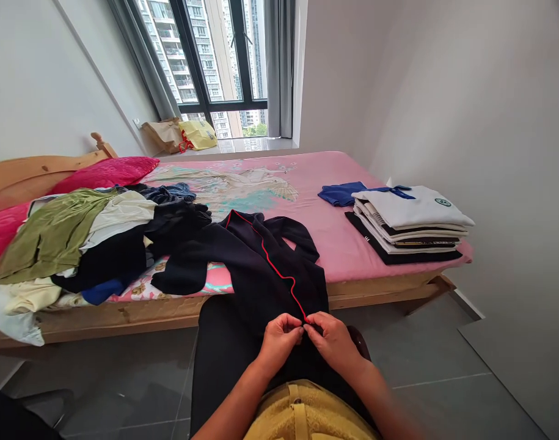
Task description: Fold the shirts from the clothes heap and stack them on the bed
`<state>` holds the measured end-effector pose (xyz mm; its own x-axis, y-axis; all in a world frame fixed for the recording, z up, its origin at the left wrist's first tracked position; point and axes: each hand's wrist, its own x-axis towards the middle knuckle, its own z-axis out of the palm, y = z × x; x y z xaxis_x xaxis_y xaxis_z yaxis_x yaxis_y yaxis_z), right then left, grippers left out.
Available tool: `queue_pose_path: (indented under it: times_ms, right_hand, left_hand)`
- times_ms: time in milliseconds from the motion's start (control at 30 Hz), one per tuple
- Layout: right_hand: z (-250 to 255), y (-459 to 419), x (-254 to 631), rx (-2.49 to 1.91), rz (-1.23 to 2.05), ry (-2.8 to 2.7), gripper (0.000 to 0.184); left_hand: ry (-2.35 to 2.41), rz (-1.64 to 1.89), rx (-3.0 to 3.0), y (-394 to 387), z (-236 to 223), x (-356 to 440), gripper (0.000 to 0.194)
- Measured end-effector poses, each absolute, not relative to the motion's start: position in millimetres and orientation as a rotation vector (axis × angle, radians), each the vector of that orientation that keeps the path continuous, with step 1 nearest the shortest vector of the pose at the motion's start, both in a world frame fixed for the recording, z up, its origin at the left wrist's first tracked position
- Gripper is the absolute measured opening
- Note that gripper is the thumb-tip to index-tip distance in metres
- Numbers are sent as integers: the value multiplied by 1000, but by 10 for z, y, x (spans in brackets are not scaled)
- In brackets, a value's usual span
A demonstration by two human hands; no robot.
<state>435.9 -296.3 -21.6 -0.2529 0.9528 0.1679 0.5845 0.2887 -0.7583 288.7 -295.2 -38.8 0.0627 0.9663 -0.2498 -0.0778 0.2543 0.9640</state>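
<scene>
A dark navy garment with red piping [261, 263] trails from the pink bed sheet [306, 183] over the bed's front edge onto my lap. My left hand [279, 339] and my right hand [334, 339] meet at its lower hem, where the red piping ends. Both pinch the fabric with closed fingers, thumbs nearly touching. A sleeve of the garment lies spread to the left on the bed.
A heap of unfolded clothes [77, 238] covers the bed's left side beside magenta pillows [105, 171]. A stack of folded shirts [407, 223] and a blue garment [341, 194] sit at the right. Bags [187, 134] rest by the window. Grey tiled floor [421, 354] lies below.
</scene>
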Motion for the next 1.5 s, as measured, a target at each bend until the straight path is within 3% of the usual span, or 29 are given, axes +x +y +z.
queue_pose_path:
  times_ms: [100, 267, 367, 667, 933, 1033, 1200, 1333, 1400, 1500]
  right_hand:
    - [-198, -2959, 4386, -1352, 876, -1862, 12]
    - [-155, -2878, 4471, -1273, 1162, -1753, 32]
    - [-187, -2847, 4459, -1335, 1223, -1733, 20]
    - [-239, -2936, 4312, -1423, 803, -1976, 7]
    - [-315, -2942, 4236, -1385, 738, -1946, 7]
    - [-377, -2884, 4231, -1431, 972, -1756, 3]
    - [-503, -2799, 4229, -1402, 1621, -1281, 15]
    - [-578, -2792, 4272, -1388, 1774, -1229, 15]
    - [-584, -2766, 4316, -1460, 1736, -1358, 15]
    - [-500, -2661, 4350, -1520, 1394, -1605, 23]
  left_hand:
    - [1207, 1070, 916, -2958, -385, 2879, 18]
    - [1148, 1094, 860, -2945, -362, 2888, 19]
    - [1150, 1065, 824, -2948, -340, 2890, 21]
    - [1092, 1023, 709, -3018, -330, 2854, 36]
    - [1158, 1052, 560, -2972, -435, 2872, 35]
    - [1156, 1052, 588, -2956, -458, 2857, 31]
    - [1306, 1109, 1055, -2963, -454, 2851, 16]
    - [1352, 1027, 1327, -3011, -464, 2826, 16]
    - [1379, 989, 1359, -3030, -508, 2812, 18]
    - [1410, 927, 1384, -3035, -616, 2806, 19]
